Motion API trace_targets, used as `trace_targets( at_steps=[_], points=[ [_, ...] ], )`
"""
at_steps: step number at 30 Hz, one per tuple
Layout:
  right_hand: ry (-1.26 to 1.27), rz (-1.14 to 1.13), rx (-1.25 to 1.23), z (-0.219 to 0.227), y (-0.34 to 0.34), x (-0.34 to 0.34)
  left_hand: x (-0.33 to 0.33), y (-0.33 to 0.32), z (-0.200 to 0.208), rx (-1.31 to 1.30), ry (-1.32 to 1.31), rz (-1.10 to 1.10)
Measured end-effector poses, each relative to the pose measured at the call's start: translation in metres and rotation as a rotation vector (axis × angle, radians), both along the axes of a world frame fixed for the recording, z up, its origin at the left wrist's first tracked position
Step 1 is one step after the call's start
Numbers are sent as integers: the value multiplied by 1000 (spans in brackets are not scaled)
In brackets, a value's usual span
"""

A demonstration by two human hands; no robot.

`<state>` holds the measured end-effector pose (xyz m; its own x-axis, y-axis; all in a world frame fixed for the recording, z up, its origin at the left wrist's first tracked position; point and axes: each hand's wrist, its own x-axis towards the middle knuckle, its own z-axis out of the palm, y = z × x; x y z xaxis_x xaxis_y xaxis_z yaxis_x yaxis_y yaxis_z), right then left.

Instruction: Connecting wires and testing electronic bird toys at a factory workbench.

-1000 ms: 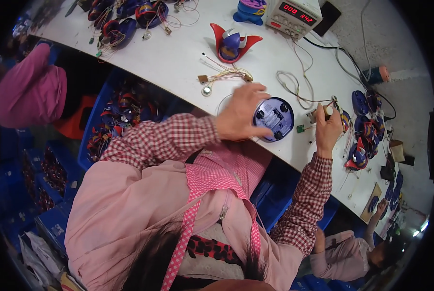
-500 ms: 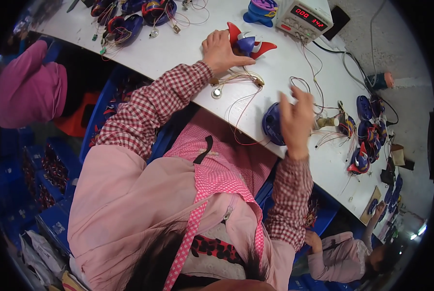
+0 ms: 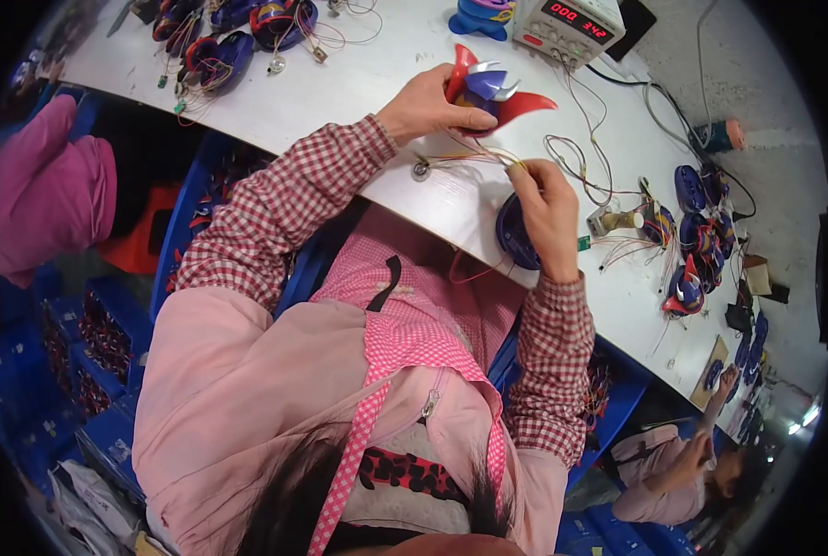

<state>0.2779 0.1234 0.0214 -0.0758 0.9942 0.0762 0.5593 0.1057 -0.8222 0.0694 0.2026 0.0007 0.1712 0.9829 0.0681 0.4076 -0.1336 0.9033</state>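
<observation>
Horned toy head and its wires, held between two hands

The left hand (image 3: 430, 107) grips the toy head (image 3: 485, 90) at its left side, thumb across the lower front. The toy head is held over the white table (image 3: 386, 69), just beyond the right hand. Its crown is glossy purple, with two silver-grey curved horns; a red collar flares into two pointed wings, one upward, one to the right. The right hand (image 3: 548, 206) is closed in a pinch on thin wires (image 3: 493, 156) below the toy head; whether its fingertips also hold a small part is hard to make out. Just beside the right hand lies a round purple base (image 3: 514, 239), partly covered by it. A silver disc (image 3: 420, 170) rests near the table edge. Farther out stands a power supply (image 3: 567, 30) with lit red digits.
</observation>
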Motion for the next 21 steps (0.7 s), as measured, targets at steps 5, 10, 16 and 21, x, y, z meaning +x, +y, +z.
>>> trace_targets(
  at_steps=[5,10,16,21],
  points=[
    [314,-41,-151,2,-28,49,21,-27,12,-331,-556,-433],
    [161,-130,-58,-12,-41,79,50,-44,11,-458,-464,-628],
    [-293,-200,455,-36,-41,71,65,-52,2,-312,-287,-630],
    [-40,-342,304,-53,-36,73,70,-54,-2,-440,-382,-585]
  ],
)
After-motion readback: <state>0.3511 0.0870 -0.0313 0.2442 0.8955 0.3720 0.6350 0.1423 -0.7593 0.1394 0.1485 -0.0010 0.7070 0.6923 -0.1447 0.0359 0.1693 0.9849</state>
